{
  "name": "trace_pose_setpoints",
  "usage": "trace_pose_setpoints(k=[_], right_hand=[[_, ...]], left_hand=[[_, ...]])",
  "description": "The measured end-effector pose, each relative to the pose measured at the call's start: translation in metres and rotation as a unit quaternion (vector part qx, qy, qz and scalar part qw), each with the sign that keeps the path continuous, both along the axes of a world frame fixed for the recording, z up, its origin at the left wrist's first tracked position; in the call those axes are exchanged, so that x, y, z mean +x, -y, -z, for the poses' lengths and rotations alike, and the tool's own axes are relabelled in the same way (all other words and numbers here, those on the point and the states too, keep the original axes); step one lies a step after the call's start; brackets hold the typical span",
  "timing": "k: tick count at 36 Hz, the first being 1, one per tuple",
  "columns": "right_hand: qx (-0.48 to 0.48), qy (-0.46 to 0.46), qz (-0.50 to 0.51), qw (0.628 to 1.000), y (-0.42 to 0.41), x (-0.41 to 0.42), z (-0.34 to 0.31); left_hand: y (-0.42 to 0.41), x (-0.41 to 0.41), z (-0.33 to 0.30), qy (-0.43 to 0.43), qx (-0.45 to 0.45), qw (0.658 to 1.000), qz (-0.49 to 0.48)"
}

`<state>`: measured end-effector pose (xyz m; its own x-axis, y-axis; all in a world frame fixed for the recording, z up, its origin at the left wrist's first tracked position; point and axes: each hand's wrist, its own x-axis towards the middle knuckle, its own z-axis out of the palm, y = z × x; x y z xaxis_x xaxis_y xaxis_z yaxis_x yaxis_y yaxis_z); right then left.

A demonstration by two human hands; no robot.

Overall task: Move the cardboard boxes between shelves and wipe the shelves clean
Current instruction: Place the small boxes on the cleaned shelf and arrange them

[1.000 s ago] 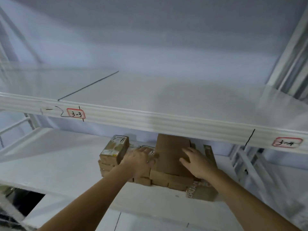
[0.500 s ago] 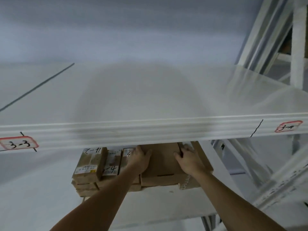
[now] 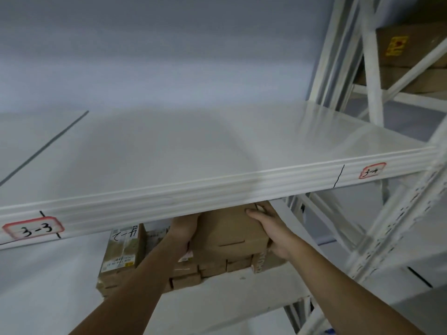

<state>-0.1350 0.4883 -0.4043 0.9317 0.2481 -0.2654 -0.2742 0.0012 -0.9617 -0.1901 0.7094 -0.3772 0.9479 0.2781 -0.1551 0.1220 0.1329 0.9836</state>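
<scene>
Under the front lip of the upper shelf [image 3: 217, 151], both hands clamp one plain cardboard box [image 3: 229, 234], tilted, its top edge tucked just beneath that ribbed lip. Left hand [image 3: 183, 229] grips the box's left side, fingers wrapped behind it and hidden by the lip; right hand [image 3: 271, 228] holds the right side, thumb curled over the top face. The box sits atop a stack of small boxes [image 3: 191, 274] on the lower shelf [image 3: 229, 301], and a labelled carton [image 3: 122, 255] stands just beside on the left. Bare shelf surface lies in front of the stack. Right of the hands, white rack uprights [image 3: 370, 240] and diagonal braces close in near the box's right edge
</scene>
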Motion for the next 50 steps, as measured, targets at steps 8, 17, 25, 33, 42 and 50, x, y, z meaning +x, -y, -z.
trace_pose_setpoints(k=[8, 17, 25, 33, 42, 50], right_hand=[[0.126, -0.036, 0.023, 0.991, 0.042, -0.058, -0.008], [0.094, -0.01, 0.121, 0.988, 0.134, -0.13, -0.008], [0.076, 0.0, 0.196, 0.978, 0.263, -0.209, -0.011], [0.052, 0.004, 0.3, 0.953, 0.388, -0.297, -0.019], [0.071, -0.007, 0.365, 0.928, 0.469, -0.328, -0.004], [0.054, -0.015, 0.394, 0.917, 0.518, -0.286, 0.009]], left_hand=[[0.04, -0.012, 0.006, -0.039, -0.04, 0.992, 0.116], [0.134, -0.042, 0.024, -0.045, -0.083, 0.979, 0.18], [0.276, -0.093, 0.024, -0.039, -0.089, 0.968, 0.23], [0.424, -0.153, 0.032, -0.051, -0.095, 0.949, 0.296], [0.516, -0.168, 0.04, -0.056, -0.083, 0.933, 0.346], [0.566, -0.119, 0.04, -0.036, -0.058, 0.922, 0.382]])
